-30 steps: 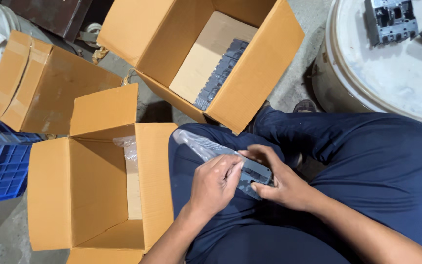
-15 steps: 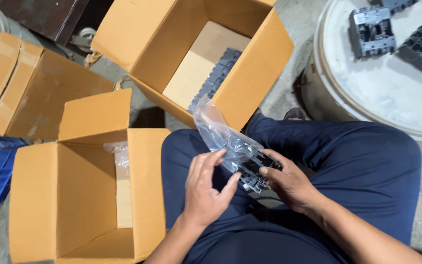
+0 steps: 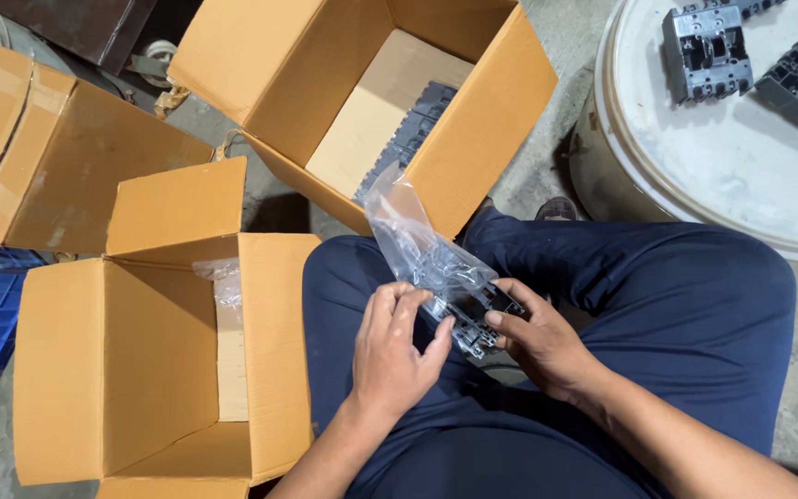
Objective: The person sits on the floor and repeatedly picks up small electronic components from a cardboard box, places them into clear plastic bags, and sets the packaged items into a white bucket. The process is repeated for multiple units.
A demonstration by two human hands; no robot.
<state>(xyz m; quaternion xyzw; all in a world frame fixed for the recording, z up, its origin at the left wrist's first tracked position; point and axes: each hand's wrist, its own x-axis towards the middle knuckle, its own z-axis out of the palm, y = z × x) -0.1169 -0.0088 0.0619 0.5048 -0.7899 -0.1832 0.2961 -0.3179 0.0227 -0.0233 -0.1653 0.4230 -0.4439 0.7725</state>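
You are sitting with both hands working over your lap, and the dark grey plastic part (image 3: 475, 319) is resting between them, just above your thighs. Your right hand (image 3: 538, 346) is closing around the part from the right, thumb on top and fingers curled beneath, so it is bearing the weight while the other hand is dealing with the wrapping. Your left hand (image 3: 394, 351) is pinching the lower mouth of the clear plastic bag (image 3: 417, 245) between thumb and fingertips, holding it fairly tight against the part's near end. The bag is standing up and away from you, its free end leaning toward the large open carton (image 3: 491, 120) ahead of your knees; held that way, the film is staying taut along the part. Whether the part is sitting partly inside the bag or only against it is hard to tell, since the film is glaring.

That large carton is holding a row of similar dark parts (image 3: 408, 139) along its right inner wall. The open carton at your left (image 3: 140, 370) is sitting against your left leg, with some clear film (image 3: 223, 277) and a cardboard divider inside. Two more dark housings (image 3: 704, 46) are lying on the white drum lid (image 3: 713, 176) at your right.
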